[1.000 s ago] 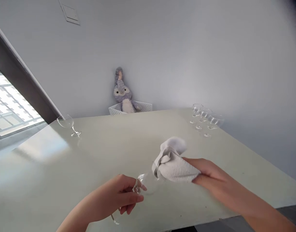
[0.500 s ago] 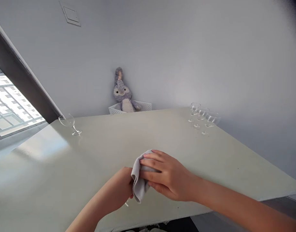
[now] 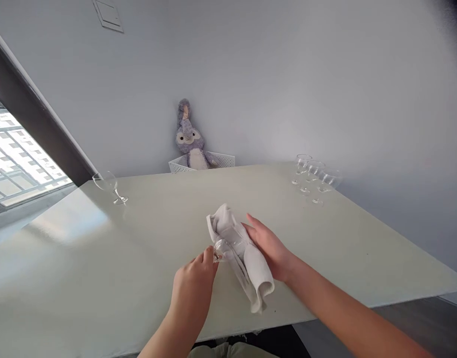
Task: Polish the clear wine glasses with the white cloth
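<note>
My left hand [image 3: 196, 276] is closed on the stem end of a clear stemmed glass [image 3: 221, 249], held tilted over the table. The bowl rests in a light grey cloth [image 3: 256, 268], which partly wraps it, so its outline is hard to make out. My right hand [image 3: 267, 243] supports the cloth from the right, thumb raised along its edge and the other fingers hidden beneath. Far from both hands, one stemmed glass [image 3: 120, 199] stands at the table's left. Three more stemmed glasses [image 3: 318, 200] stand in a row at the back right.
The pale table [image 3: 157, 223] has its near edge just in front of my legs [image 3: 231, 350]. Behind its far edge, a purple plush toy [image 3: 196, 158] sits in a white perforated basket [image 3: 226, 160]. A window [image 3: 19, 154] lies to the left.
My right hand has swung from over the cloth to its right side, and the cloth has opened out, showing the glass. My left hand has turned and its back now faces up.
</note>
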The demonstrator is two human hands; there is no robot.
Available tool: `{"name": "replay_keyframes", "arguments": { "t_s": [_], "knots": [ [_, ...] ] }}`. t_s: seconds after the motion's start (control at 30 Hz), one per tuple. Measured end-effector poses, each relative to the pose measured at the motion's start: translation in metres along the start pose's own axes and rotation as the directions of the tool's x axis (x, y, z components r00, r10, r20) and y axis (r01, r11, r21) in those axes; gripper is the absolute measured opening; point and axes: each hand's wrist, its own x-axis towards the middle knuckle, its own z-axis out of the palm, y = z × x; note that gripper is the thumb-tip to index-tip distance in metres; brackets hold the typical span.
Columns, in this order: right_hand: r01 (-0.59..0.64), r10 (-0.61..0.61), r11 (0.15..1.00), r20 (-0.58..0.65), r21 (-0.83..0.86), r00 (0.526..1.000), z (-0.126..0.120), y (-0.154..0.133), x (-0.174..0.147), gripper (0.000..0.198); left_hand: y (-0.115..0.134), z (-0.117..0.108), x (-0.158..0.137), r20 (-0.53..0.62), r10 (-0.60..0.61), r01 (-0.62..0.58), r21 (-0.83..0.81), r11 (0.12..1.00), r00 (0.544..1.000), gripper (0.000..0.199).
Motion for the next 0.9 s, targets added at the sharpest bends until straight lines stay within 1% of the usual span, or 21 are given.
{"name": "replay_keyframes", "arguments": {
  "t_s": [0.07,0.13,0.2,0.27,0.33,0.43,0.53,0.6,0.63,0.7,0.77,0.8,0.83,0.9],
  "knots": [
    [0.004,-0.002,0.993,-0.019,0.117,1.0,0.007,0.002,-0.002,0.057,0.002,0.008,0.002,-0.048,-0.027,0.029,0.03,0.999,0.998,0.027],
    [0.033,-0.021,0.983,-0.065,0.179,0.998,0.014,0.005,-0.004,0.055,0.005,0.014,0.006,-0.084,-0.036,0.039,0.033,0.999,0.996,0.027],
    [0.107,-0.085,0.976,-0.119,0.191,0.989,0.02,0.009,-0.005,0.054,0.006,0.018,0.012,-0.118,-0.056,0.059,0.026,0.998,0.991,0.026],
    [0.169,-0.145,0.971,-0.145,0.171,0.979,0.026,0.014,-0.005,0.054,0.007,0.018,0.018,-0.148,-0.089,0.092,0.014,0.996,0.985,0.027],
    [0.181,-0.163,0.972,-0.126,0.152,0.979,0.032,0.02,-0.006,0.054,0.006,0.016,0.023,-0.167,-0.129,0.132,0.012,0.991,0.978,0.031],
    [0.178,-0.173,0.967,-0.04,0.182,0.984,0.042,0.026,-0.009,0.053,0.002,0.012,0.027,-0.188,-0.178,0.189,0.042,0.981,0.966,0.037],
    [0.191,-0.209,0.949,0.049,0.251,0.977,0.05,0.031,-0.011,0.05,-0.001,0.009,0.027,-0.206,-0.197,0.211,0.047,0.976,0.959,0.047],
    [0.212,-0.236,0.94,0.061,0.267,0.97,0.051,0.035,-0.01,0.047,-0.001,0.008,0.025,-0.214,-0.199,0.206,0.007,0.979,0.956,0.049],
    [0.227,-0.246,0.938,0.044,0.261,0.968,0.05,0.037,-0.009,0.046,-0.001,0.008,0.024,-0.218,-0.204,0.203,-0.027,0.979,0.954,0.05],
    [0.27,-0.27,0.937,-0.03,0.222,0.962,0.047,0.041,-0.005,0.043,0.001,0.008,0.022,-0.227,-0.214,0.188,-0.132,0.973,0.95,0.047],
    [0.321,-0.305,0.934,-0.122,0.157,0.945,0.042,0.044,0.0,0.04,0.003,0.009,0.02,-0.218,-0.197,0.123,-0.313,0.942,0.956,0.042],
    [0.343,-0.324,0.931,-0.156,0.124,0.933,0.04,0.046,0.002,0.039,0.005,0.009,0.019,-0.206,-0.168,0.064,-0.433,0.899,0.964,0.04],
    [0.362,-0.342,0.927,-0.179,0.093,0.922,0.037,0.046,0.004,0.039,0.007,0.01,0.018,-0.193,-0.128,-0.001,-0.558,0.83,0.973,0.04],
    [0.386,-0.372,0.922,-0.205,0.032,0.905,0.033,0.047,0.008,0.038,0.011,0.012,0.017,-0.165,-0.047,-0.096,-0.759,0.644,0.985,0.042]
  ]
}}
